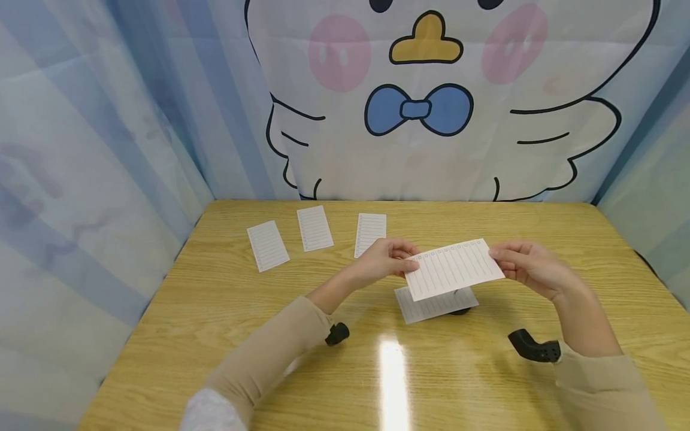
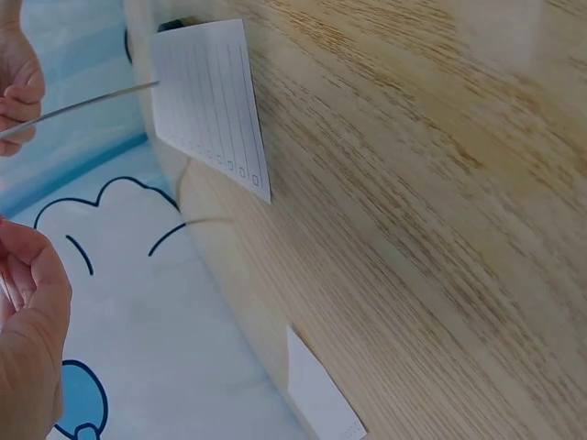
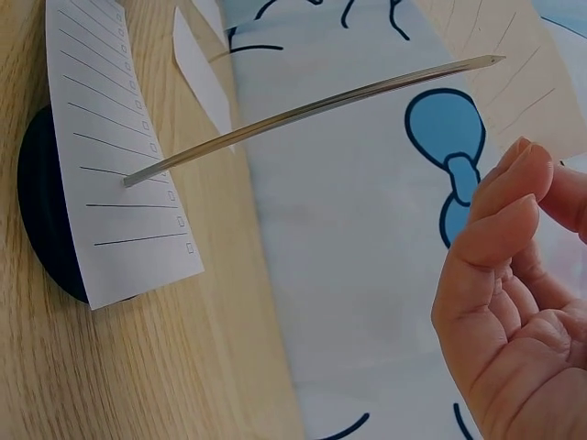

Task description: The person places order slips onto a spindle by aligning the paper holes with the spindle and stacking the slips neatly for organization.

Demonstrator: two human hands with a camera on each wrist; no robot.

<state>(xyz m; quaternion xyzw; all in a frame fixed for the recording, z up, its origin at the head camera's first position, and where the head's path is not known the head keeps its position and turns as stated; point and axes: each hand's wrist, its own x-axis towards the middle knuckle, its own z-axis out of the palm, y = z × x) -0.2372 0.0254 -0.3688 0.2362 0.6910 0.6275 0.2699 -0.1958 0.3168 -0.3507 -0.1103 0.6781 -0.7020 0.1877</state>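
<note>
A lined white card point(image 1: 458, 269) is held level by both hands. My left hand point(image 1: 383, 261) pinches its left end between thumb and fingers, and my right hand point(image 1: 533, 269) pinches the right end. Below lies a second lined card point(image 1: 426, 309), pierced by the thin metal rod of a bill spike point(image 3: 312, 110). The spike's round black base point(image 3: 46, 211) shows beside that pierced card point(image 3: 110, 156). In the right wrist view the pointed tip stands near the held card point(image 3: 527, 82); whether it touches the card, I cannot tell.
Three more lined cards lie at the back left of the wooden table point(image 1: 215, 347): a left card point(image 1: 268, 246), a middle card point(image 1: 315, 228) and a right card point(image 1: 370, 232), near my left hand. A curtain point(image 1: 420, 161) with a cartoon bird hangs behind the table.
</note>
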